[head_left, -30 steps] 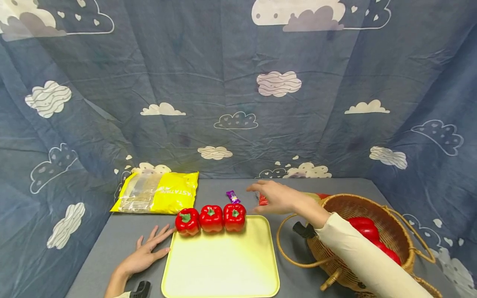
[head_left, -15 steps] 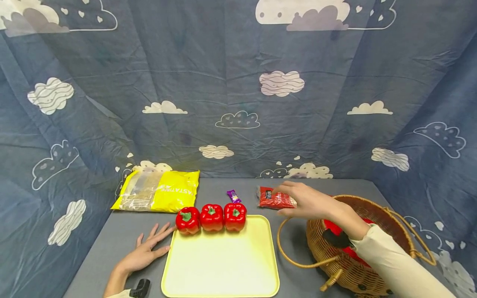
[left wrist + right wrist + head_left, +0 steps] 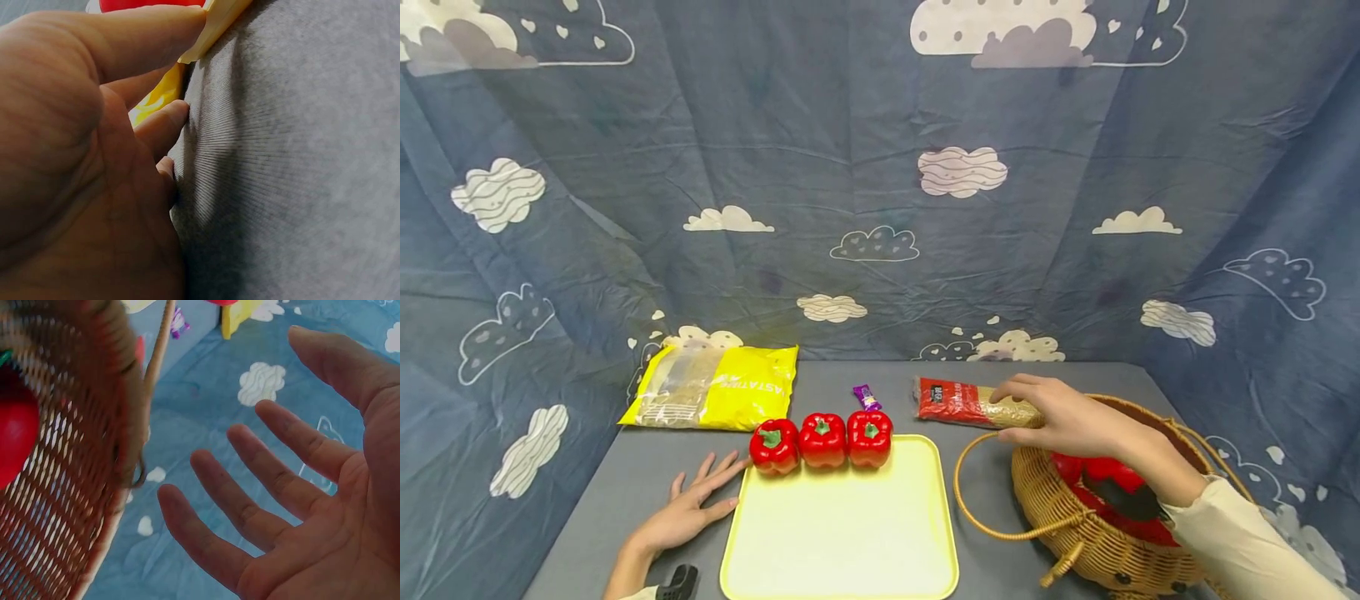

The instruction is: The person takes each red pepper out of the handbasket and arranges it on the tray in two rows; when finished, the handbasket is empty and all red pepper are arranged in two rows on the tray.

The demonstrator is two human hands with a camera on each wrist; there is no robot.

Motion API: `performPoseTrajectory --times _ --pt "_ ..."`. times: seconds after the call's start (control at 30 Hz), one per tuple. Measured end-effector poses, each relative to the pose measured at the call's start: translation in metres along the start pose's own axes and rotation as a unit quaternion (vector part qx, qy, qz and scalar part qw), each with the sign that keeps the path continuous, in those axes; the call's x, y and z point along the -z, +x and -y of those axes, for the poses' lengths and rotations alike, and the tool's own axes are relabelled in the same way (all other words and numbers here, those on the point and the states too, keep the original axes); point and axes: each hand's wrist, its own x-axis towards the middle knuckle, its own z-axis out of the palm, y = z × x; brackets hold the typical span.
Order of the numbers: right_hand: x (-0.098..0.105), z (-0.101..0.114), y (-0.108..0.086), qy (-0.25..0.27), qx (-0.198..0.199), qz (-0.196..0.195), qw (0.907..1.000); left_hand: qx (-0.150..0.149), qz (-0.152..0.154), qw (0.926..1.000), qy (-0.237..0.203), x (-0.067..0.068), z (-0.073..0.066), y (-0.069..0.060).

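Note:
In the head view my left hand [image 3: 677,517] lies spread on the table at the left edge of the yellow tray [image 3: 842,542], and its thumb touches the tray rim in the left wrist view. Three red bell peppers [image 3: 823,440] sit in a row along the tray's far edge. Over the wicker basket [image 3: 1052,517] hovers my right hand [image 3: 1075,421], holding nothing; the right wrist view shows its fingers apart and relaxed. Inside the basket are red peppers [image 3: 15,434], partly hidden by the arm. Behind that hand lies a red and gold packet [image 3: 951,402], its right end covered.
A yellow bag [image 3: 748,387] with a see-through section lies at the back left. One small purple wrapped candy [image 3: 867,397] is behind the peppers. The basket's looped handle [image 3: 970,508] reaches out towards the tray. A cloud-print cloth [image 3: 880,167] hangs behind the table.
My right hand has moved right, from beside the candy to above the basket, uncovering more of the red and gold packet. The left hand, peppers and tray have stayed put.

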Motion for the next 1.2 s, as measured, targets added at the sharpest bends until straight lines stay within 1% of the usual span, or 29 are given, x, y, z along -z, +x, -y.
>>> performPoseTrajectory --times 0.27,0.4,0.5,0.6,0.73,0.77,0.87,1.0,1.1,1.2 --pt "0.007 -0.012 -0.021 0.007 0.005 -0.018 0.9998 0.008 -0.001 0.9999 -0.007 -0.001 -0.001 0.0" --pt "0.01 -0.02 -0.032 -0.005 0.003 -0.026 0.9996 0.009 0.0 0.9999 -0.005 -0.001 -0.001 0.0" --pt "0.01 -0.03 -0.041 -0.019 0.001 -0.028 0.9994 0.01 -0.001 0.9999 -0.004 0.0 -0.001 0.0" --pt "0.008 -0.041 -0.049 -0.033 0.0 -0.038 0.9987 0.01 -0.001 0.9999 -0.006 0.0 -0.001 0.0" --pt "0.007 -0.053 -0.059 -0.046 -0.013 -0.048 0.9977 0.009 0.0 0.9999 -0.011 0.0 -0.002 -0.001" --pt "0.007 -0.055 -0.062 -0.046 -0.019 -0.046 0.9977 0.008 -0.001 0.9999 -0.013 0.0 -0.001 -0.001" --pt "0.006 -0.062 -0.071 -0.046 -0.05 -0.022 0.9975 0.005 0.001 0.9998 -0.018 0.0 0.001 0.0" --pt "0.004 -0.071 -0.082 -0.015 -0.086 0.017 0.996 0.001 0.005 0.9997 -0.022 0.0 0.002 0.0" --pt "0.004 -0.075 -0.09 0.005 -0.095 0.029 0.9951 0.003 0.006 0.9997 -0.023 0.0 0.0 -0.001" --pt "0.006 -0.078 -0.097 0.036 -0.106 0.054 0.9923 0.008 0.003 0.9998 -0.02 0.0 -0.003 -0.001"
